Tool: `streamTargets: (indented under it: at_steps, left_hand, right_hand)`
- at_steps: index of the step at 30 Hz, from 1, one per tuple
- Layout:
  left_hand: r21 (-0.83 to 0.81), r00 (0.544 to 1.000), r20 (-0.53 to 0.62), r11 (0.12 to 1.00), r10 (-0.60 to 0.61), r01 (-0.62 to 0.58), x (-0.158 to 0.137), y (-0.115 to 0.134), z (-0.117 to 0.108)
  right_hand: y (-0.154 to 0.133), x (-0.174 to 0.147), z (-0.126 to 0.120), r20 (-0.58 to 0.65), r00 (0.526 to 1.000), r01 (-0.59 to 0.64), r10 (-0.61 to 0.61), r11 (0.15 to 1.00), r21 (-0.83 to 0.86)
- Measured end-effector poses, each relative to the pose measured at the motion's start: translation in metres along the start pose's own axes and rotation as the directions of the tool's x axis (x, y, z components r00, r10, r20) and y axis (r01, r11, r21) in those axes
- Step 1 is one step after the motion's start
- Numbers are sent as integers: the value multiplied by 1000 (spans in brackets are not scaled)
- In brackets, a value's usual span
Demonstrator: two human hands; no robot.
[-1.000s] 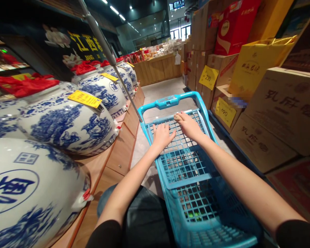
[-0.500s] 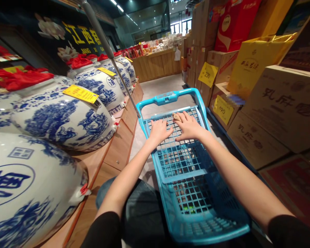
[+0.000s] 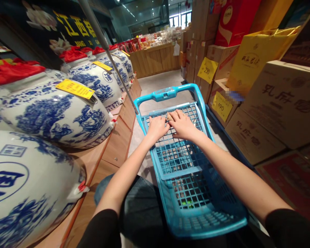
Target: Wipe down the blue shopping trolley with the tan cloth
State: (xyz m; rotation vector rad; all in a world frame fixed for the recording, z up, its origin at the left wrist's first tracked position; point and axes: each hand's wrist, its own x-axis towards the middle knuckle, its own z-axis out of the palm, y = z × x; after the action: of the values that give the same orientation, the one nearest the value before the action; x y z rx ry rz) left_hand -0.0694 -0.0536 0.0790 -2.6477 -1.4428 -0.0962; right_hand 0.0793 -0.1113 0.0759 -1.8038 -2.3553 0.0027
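A blue plastic shopping basket [image 3: 181, 175] with a grid flap and a raised handle [image 3: 167, 93] stands before me. My right hand [image 3: 182, 124] is over the upper grid, its fingers bent on a small tan lump [image 3: 169, 116] whose kind I cannot make out. Beside it, my left hand [image 3: 158, 127] rests on the grid with thumb and fingers apart, the thumb close to the lump. Both hands are a little short of the handle. A grey metal pole [image 3: 117, 65] slants up from the basket's left side.
Large blue-and-white jars [image 3: 59, 119] with red cloth tops line a wooden shelf [image 3: 117, 143] on the left. Cartons [image 3: 279, 103], a yellow gift bag [image 3: 250, 60] and price signs [image 3: 208, 70] stand on the right. Packaged goods cover a far counter [image 3: 155, 62].
Both hands have drawn closer together, the right one shifting left with the tan lump. The whole view has shifted slightly. The basket stays in front of me.
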Motion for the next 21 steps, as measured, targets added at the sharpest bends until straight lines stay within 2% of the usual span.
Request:
streamTargets:
  at_steps: [5,11,17,21]
  left_hand:
    - [-35,1000,-3,999,30,-30,-2,-7,2]
    - [-95,987,-48,983,152,-156,-14,-22,-2]
    - [55,997,-24,996,78,-77,-41,-3,-14]
    - [42,997,15,996,80,-81,-52,11,-16]
  right_hand:
    - [0,1,-4,20,999,30,-30,999,-45]
    - [10,-1,-5,-2,995,101,-101,994,-35]
    - [13,-1,-6,-39,991,131,-129,990,43]
    - [15,0,-6,-43,987,154,-152,987,52]
